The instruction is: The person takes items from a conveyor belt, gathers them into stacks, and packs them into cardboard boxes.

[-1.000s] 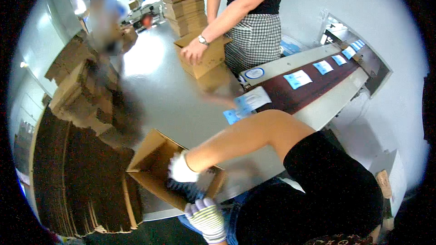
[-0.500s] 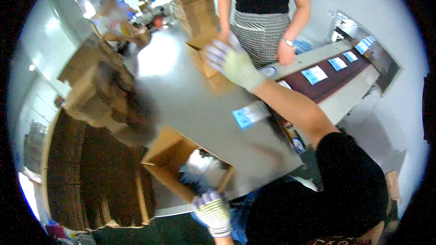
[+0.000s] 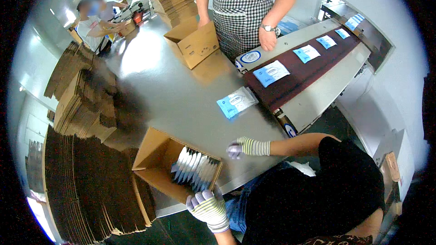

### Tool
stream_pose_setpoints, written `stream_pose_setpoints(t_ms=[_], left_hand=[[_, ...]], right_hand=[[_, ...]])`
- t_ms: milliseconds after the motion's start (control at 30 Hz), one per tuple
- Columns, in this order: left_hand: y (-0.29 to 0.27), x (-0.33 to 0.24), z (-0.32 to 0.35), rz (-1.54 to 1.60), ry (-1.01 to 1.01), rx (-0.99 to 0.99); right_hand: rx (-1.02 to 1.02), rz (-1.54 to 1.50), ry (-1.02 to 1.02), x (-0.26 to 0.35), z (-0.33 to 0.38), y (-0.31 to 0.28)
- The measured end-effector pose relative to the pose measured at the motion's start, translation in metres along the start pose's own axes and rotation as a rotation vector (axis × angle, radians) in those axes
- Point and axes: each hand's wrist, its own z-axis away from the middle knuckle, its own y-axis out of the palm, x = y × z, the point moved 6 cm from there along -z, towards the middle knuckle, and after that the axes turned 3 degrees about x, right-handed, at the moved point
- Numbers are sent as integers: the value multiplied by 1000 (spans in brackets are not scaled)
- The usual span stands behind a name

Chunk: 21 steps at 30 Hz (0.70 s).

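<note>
Right hand (image 3: 236,149), back from its reach and loosely closed, empty, hovers beside the box (image 3: 156,165); left hand (image 3: 206,206) grips the box's near edge beside the packets (image 3: 195,168).

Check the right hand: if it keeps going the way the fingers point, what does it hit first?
The right hand points left toward the open cardboard box. First contact is probably the box's near corner or the white pouches standing inside, though its height above the table is unclear.

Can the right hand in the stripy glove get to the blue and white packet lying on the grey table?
Probably yes. The right hand hovers over the grey metal table, empty, and the blue and white flat packet lies just beyond it with only bare tabletop between.
</note>
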Motion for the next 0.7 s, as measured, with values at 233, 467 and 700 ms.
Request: stream_pose_setpoints(t_ms=[233, 467, 700], left_hand=[[-3, 4, 17, -3, -22, -46], [-7, 2, 13, -22, -48, -23], [-8, 0, 14, 5, -48, -1]], right_hand=[[57, 656, -303, 65, 27, 25], [-161, 1017, -530, 252, 19, -51], [12, 1502, 11, 281, -11, -125]])
